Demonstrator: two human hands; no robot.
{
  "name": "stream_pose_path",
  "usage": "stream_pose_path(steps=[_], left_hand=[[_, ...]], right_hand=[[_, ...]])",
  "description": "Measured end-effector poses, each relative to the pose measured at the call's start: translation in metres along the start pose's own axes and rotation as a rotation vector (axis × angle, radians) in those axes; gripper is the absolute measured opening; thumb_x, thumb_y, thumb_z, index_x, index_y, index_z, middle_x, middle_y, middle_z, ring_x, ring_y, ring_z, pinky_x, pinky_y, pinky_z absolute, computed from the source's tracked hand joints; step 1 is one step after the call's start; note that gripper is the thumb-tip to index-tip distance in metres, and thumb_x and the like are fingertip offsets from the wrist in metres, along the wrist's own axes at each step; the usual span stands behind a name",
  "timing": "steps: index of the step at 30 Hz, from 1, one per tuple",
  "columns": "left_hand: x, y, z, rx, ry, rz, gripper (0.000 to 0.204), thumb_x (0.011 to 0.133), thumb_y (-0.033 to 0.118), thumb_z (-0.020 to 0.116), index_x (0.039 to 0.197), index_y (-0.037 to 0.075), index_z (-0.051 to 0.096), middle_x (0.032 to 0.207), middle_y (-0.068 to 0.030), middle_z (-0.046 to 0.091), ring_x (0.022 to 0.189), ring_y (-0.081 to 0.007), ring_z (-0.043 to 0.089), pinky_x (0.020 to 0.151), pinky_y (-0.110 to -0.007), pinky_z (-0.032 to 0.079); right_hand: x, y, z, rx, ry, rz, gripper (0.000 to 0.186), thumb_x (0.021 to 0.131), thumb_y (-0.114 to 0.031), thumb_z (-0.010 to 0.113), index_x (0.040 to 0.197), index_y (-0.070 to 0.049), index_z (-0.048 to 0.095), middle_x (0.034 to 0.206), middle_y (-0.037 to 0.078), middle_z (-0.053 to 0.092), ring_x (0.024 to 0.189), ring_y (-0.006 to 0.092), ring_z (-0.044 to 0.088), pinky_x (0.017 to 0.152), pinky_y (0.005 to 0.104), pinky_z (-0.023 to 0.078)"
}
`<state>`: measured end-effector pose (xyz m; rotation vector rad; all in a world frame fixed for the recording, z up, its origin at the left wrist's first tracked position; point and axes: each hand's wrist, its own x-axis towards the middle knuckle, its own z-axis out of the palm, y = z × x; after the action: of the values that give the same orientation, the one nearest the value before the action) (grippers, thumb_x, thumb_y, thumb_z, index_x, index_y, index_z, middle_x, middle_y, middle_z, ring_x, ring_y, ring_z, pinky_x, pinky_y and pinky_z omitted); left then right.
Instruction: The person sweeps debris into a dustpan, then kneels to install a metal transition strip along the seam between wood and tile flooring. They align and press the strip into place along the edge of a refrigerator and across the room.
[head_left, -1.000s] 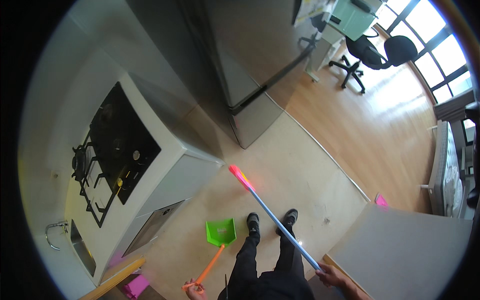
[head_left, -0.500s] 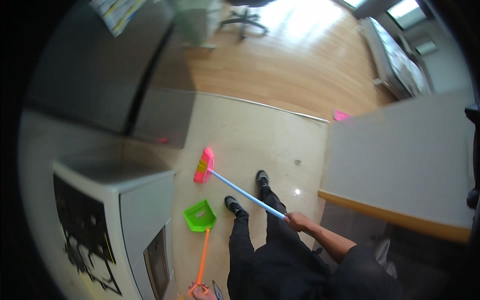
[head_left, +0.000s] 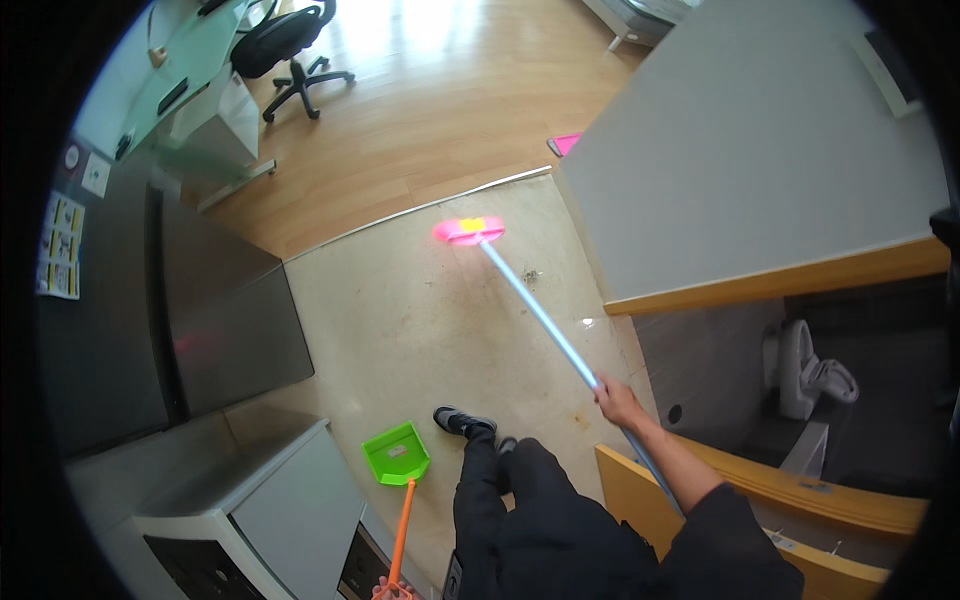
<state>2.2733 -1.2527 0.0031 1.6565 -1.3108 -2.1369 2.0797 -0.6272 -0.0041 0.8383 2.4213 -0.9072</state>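
Note:
My right hand (head_left: 618, 402) is closed round the pale blue pole of a broom (head_left: 545, 320), which reaches forward over the beige floor. Its pink and yellow head (head_left: 470, 231) lies near the far end of this floor, short of the white threshold strip. A small patch of dark debris (head_left: 532, 275) is right of the pole, and fainter specks are scattered nearby. Low in the view, my left hand (head_left: 392, 590) grips the orange handle of a green long-handled dustpan (head_left: 397, 455), partly cut off by the lower edge. The pan rests left of my shoes, facing away from me.
On the left stand a dark fridge (head_left: 235, 310) and a white-edged cabinet (head_left: 300, 510). Wood flooring with an office chair (head_left: 290, 55) lies beyond the threshold strip (head_left: 430, 208). A grey partition (head_left: 760, 160), an open wooden door (head_left: 640, 500) and a toilet (head_left: 797, 370) are on the right.
The broom head has moved from near the dustpan, forward and right across the floor. My view has turned, bringing the toilet and the desk in. The dustpan stays beside my feet.

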Motion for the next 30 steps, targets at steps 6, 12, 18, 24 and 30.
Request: stream_pose_path(steps=[6, 12, 18, 24, 30], left_hand=[[-0.013, 0.013, -0.008, 0.064, -0.027, 0.062, 0.033, 0.093, 0.013, 0.045, 0.126, 0.014, 0.045, 0.127, -0.0101, 0.059, 0.074, -0.0239, 0.063, 0.056, -0.033, 0.055], [-0.056, 0.014, -0.069, 0.012, 0.01, 0.101, 0.032, 0.093, 0.013, 0.043, 0.125, 0.013, 0.045, 0.124, -0.0112, 0.06, 0.073, -0.0238, 0.063, 0.056, -0.032, 0.057], [-0.064, 0.008, -0.122, 0.026, -0.082, 0.112, 0.026, 0.093, 0.015, 0.044, 0.119, 0.014, 0.046, 0.116, -0.0076, 0.063, 0.07, -0.0212, 0.062, 0.053, -0.029, 0.053], [-0.084, 0.003, -0.15, -0.025, 0.003, 0.115, 0.022, 0.092, 0.014, 0.048, 0.114, 0.016, 0.046, 0.108, -0.0041, 0.064, 0.067, -0.0175, 0.059, 0.054, -0.026, 0.048], [-0.092, 0.007, -0.202, -0.129, 0.009, 0.084, 0.023, 0.091, 0.015, 0.052, 0.113, 0.016, 0.046, 0.1, -0.0026, 0.064, 0.066, -0.0179, 0.058, 0.053, -0.028, 0.047]], right_hand=[[0.138, 0.013, 0.01, -0.344, -0.059, 0.293, 0.05, 0.092, -0.015, 0.047, 0.141, -0.005, 0.045, 0.104, 0.027, 0.068, 0.098, 0.0388, 0.069, 0.087, 0.0453, 0.056], [0.096, 0.019, 0.104, -0.184, 0.085, 0.271, 0.056, 0.092, -0.011, 0.049, 0.14, 0.012, 0.034, 0.113, 0.03, 0.065, 0.101, 0.0393, 0.068, 0.086, 0.0448, 0.057], [-0.076, -0.028, 0.167, -0.313, -0.086, 0.031, 0.071, 0.085, -0.011, 0.058, 0.136, 0.027, 0.028, 0.108, 0.036, 0.064, 0.096, 0.0368, 0.071, 0.079, 0.0406, 0.059], [-0.242, -0.04, 0.191, -0.505, -0.383, -0.253, 0.052, 0.088, -0.01, 0.058, 0.125, 0.025, 0.048, 0.1, 0.031, 0.069, 0.091, 0.0324, 0.073, 0.073, 0.0407, 0.059], [-0.367, 0.002, 0.199, -0.279, -0.506, -0.07, 0.035, 0.095, -0.011, 0.043, 0.12, 0.007, 0.059, 0.104, 0.028, 0.069, 0.095, 0.0439, 0.068, 0.079, 0.0506, 0.055]])
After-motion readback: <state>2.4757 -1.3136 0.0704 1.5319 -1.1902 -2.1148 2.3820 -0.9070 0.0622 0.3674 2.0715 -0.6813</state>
